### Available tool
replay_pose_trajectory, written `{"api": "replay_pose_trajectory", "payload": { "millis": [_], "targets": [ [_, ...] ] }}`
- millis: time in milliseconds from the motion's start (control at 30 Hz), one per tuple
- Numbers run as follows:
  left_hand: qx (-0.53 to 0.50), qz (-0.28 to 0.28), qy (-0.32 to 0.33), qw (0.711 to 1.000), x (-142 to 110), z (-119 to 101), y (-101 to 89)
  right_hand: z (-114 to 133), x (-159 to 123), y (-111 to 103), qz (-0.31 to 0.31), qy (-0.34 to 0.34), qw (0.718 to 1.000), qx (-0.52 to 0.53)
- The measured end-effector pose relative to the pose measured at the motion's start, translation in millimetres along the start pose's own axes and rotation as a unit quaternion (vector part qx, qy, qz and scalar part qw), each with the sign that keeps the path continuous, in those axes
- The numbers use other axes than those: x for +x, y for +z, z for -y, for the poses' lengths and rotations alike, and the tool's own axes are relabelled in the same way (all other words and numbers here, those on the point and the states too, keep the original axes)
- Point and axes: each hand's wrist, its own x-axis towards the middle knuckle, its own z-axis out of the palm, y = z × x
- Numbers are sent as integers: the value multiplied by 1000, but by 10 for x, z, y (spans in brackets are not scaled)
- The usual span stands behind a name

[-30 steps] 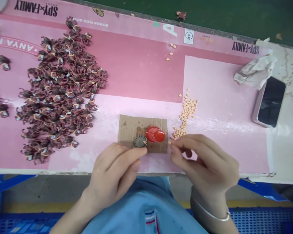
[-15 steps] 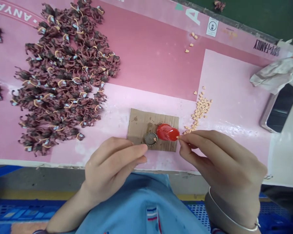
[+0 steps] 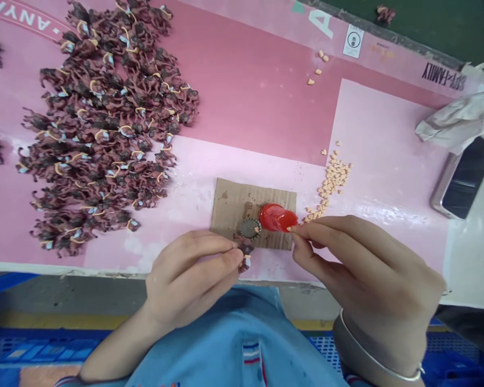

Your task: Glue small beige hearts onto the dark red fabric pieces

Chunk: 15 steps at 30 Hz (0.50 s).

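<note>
Between the fingertips of my left hand (image 3: 201,274) is a small brown animal figurine (image 3: 246,251) with a pale band, held by the front edge of the cardboard piece (image 3: 229,207). My right hand (image 3: 363,269) pinches a tiny cream-coloured piece (image 3: 289,229) at the rim of a red cup-like holder (image 3: 277,217). This holder leans to the right on the cardboard. Just left of it lies a bottle cap (image 3: 250,229), crimped edge up, with a small pale bit inside.
Many similar brown figurines (image 3: 105,118) are heaped at the left. Loose cream pieces (image 3: 333,180) lie beyond my right hand, with several more farther back. At the right are a phone (image 3: 463,177) and crumpled paper (image 3: 460,121).
My left hand has turned, so the figurine in its fingertips now shows. My right fingertips, with the tiny piece, have shifted slightly left along the red holder's rim.
</note>
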Motion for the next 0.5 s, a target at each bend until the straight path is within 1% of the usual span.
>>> {"api": "replay_pose_trajectory", "payload": {
  "millis": [100,167,233,333,400,433,500],
  "targets": [
    [14,3,14,1000,-10,-9,7,51,1,-3,-39,42,995,80],
    [16,-2,21,1000,-7,-19,21,78,0,2,-49,62,987,140],
    [0,-19,5,1000,7,-41,35,91,-3,21,-50,81,978,188],
    [-100,-38,-60,992,56,-101,35,100,-17,63,-46,100,968,226],
    [-175,-29,-100,979,94,-144,22,110,-25,83,-40,107,965,234],
    [-196,-23,-109,974,108,-160,17,118,-25,86,-38,109,965,234],
    [-202,-25,-108,973,119,-177,22,137,-16,79,-40,105,966,234]
  ]
}}
